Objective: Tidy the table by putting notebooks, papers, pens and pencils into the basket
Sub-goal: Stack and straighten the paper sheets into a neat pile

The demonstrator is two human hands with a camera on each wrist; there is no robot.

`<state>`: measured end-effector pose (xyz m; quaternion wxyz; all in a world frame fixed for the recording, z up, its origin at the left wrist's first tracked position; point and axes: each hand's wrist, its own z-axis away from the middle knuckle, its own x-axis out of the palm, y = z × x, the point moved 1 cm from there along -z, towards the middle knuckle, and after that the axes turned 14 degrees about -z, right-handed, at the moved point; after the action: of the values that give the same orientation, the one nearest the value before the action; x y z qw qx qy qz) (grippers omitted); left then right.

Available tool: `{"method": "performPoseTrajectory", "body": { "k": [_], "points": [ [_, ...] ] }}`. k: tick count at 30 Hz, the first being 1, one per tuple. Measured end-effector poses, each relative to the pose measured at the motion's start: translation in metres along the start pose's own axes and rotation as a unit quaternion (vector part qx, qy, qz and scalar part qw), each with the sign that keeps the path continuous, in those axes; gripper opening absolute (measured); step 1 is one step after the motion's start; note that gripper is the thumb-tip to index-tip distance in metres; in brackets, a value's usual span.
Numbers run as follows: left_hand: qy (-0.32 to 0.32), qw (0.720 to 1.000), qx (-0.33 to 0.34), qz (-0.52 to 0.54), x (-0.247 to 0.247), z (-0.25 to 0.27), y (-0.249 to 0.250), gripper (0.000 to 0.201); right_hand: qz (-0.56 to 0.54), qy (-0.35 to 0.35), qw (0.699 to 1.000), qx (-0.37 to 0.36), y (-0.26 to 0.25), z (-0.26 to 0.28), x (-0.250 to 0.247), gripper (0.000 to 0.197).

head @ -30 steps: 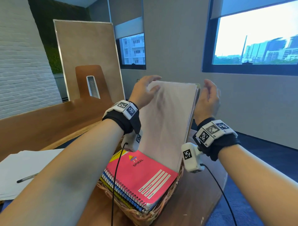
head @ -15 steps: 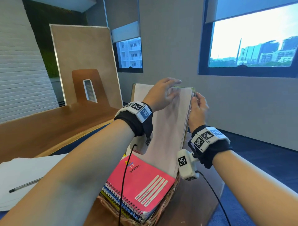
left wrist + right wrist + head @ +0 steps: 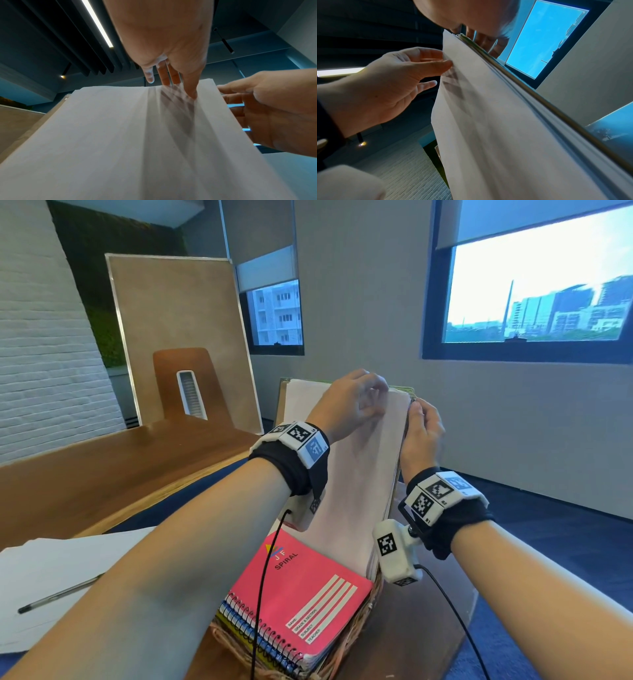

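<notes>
A stack of white papers (image 3: 359, 474) stands on end in the wicker basket (image 3: 339, 660), leaning away from me against a brown board behind it. My left hand (image 3: 356, 402) is at the stack's top edge near the right corner. In the left wrist view its thumb presses the front sheet (image 3: 137, 135) and its fingers reach behind, showing as shadows through the paper. My right hand (image 3: 419, 422) pinches the stack's upper right edge (image 3: 496, 121), thumb in front and fingers behind. A pink spiral notebook (image 3: 301, 594) lies on top of other spiral notebooks in the basket's front.
A black pen (image 3: 58, 599) lies on loose white sheets (image 3: 51, 563) at the left of the table. The basket sits near the table's right edge. A wooden chair back (image 3: 186, 385) and a large leaning board (image 3: 178, 302) stand beyond the brown tabletop (image 3: 102, 474).
My left hand slid right along the top edge of the papers to the right corner. My right hand closed in onto the stack's right edge.
</notes>
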<state>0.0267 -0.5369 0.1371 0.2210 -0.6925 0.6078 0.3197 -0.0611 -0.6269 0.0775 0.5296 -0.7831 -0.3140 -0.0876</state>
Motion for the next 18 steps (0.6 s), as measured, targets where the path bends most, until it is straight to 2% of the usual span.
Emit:
{"method": "performPoseTrajectory", "body": {
  "k": [11, 15, 18],
  "points": [
    [-0.012, 1.0, 0.003, -0.013, 0.006, 0.002, 0.001, 0.038, -0.002, 0.0, 1.0, 0.006, 0.005, -0.004, 0.001, 0.028],
    [0.018, 0.999, 0.002, -0.041, 0.002, 0.005, 0.0, 0.048, 0.032, 0.012, 0.999, -0.014, -0.002, -0.004, 0.0, 0.03],
    [0.04, 0.998, -0.023, -0.041, -0.009, 0.012, -0.009, 0.042, 0.085, 0.037, 0.995, -0.044, -0.014, -0.003, 0.002, 0.037]
  ]
}}
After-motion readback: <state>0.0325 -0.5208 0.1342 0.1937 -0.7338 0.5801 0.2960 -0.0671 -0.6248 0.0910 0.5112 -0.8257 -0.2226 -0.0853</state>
